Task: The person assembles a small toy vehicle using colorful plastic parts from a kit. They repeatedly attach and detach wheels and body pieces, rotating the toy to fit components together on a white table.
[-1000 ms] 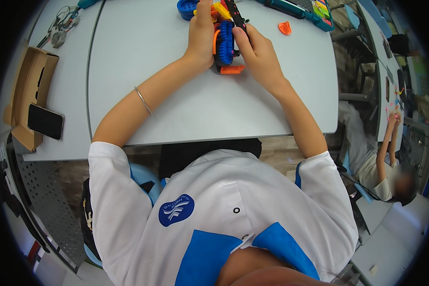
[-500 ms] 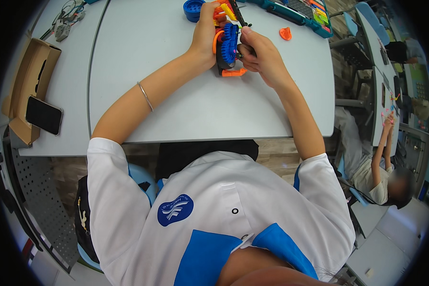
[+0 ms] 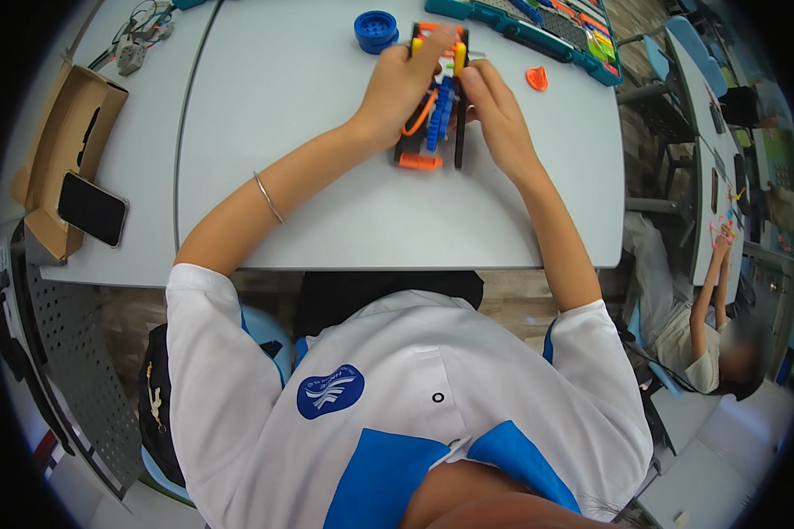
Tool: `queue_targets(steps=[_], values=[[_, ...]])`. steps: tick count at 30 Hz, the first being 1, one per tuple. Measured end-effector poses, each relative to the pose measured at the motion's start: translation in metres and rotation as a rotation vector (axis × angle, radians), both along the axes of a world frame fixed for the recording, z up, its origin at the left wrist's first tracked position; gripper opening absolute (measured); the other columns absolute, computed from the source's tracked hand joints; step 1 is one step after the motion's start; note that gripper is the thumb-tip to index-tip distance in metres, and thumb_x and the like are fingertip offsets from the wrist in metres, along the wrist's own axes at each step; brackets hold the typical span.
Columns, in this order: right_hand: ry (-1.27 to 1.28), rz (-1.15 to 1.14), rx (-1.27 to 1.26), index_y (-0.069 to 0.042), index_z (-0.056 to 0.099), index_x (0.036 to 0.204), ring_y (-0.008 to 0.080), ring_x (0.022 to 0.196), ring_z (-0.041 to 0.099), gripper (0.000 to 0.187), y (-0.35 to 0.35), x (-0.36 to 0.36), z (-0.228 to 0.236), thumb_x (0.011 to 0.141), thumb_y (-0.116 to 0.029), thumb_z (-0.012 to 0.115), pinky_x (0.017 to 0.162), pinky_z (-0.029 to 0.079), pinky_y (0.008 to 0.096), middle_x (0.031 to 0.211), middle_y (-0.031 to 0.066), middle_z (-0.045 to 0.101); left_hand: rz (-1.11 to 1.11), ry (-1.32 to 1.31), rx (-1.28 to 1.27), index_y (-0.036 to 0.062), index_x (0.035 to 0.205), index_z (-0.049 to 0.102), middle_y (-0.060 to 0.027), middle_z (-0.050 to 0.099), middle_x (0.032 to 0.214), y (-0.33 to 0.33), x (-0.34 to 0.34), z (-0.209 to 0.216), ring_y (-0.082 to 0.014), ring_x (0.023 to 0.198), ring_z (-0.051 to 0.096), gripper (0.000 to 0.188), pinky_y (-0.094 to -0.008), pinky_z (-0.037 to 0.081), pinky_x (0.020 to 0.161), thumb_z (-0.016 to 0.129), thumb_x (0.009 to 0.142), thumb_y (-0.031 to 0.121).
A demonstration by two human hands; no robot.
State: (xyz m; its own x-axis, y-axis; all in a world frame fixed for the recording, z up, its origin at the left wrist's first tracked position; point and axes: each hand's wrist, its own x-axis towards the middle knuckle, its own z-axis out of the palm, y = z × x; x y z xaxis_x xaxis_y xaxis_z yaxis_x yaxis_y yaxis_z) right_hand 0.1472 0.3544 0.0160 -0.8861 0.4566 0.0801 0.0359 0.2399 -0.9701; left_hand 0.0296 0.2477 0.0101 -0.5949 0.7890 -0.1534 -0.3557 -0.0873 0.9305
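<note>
A plastic construction model (image 3: pixel 440 119) with blue gears, black side beams, and yellow and orange parts sits on the table's far half, between my hands. My left hand (image 3: pixel 395 95) is closed around its left side, thumb across the top near the yellow and orange pieces. At the right black beam, my right hand (image 3: pixel 501 119) grips the model with fingers bent behind it; those fingertips are partly hidden. An orange crosspiece (image 3: pixel 420 161) shows at the model's near end. Just beyond my left hand lie blue round wheel parts (image 3: pixel 376 32).
A loose orange piece (image 3: pixel 536 79) lies right of my right hand. Behind it stands a teal parts case (image 3: pixel 525 35) with colourful pieces. At left are an open cardboard box (image 3: pixel 97 110), a black phone (image 3: pixel 93 208) and cables with plugs (image 3: pixel 132 55). Another person (image 3: pixel 692 331) sits at right.
The model has been turned, so both black side beams now show lengthwise. My right hand has shifted from the gear's side to the right beam, and its fingers have straightened somewhat.
</note>
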Motion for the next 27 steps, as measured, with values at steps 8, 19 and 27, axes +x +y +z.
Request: queue_targets(steps=[8,19,27], values=[[-0.147,0.047,-0.144,0.004,0.06,0.114,0.0151,0.08,0.066,0.044,0.031,0.006,0.007,0.096,-0.037,0.056,0.063,0.057,0.027,0.092,0.0118,0.066,-0.181,0.246,-0.229,0.001,0.09,0.066,0.0007,0.053,0.07,0.001,0.01,0.006,-0.0058,0.063,0.053,0.07,-0.0192,0.042,0.054,0.06,0.084,0.07],[-0.147,0.193,-0.391,0.01,0.062,0.113,0.0237,0.087,0.071,0.046,0.036,0.007,0.012,0.097,-0.032,0.058,0.086,0.058,0.0331,0.099,0.0173,0.067,-0.389,0.265,-0.383,-0.0006,0.114,0.063,-0.011,0.067,0.092,0.005,-0.022,-0.003,-0.0111,0.075,0.063,0.068,-0.0216,0.05,0.066,0.043,0.095,0.061],[-0.091,0.11,-0.417,0.002,0.065,0.107,0.0181,0.096,0.064,0.036,0.043,0.004,-0.004,0.092,-0.031,0.068,0.086,0.058,0.033,0.102,0.0089,0.062,-0.376,0.368,-0.437,-0.0008,0.117,0.061,-0.0123,0.067,0.096,0.005,-0.028,-0.002,-0.0125,0.079,0.064,0.073,-0.0214,0.051,0.073,0.047,0.091,0.066]])
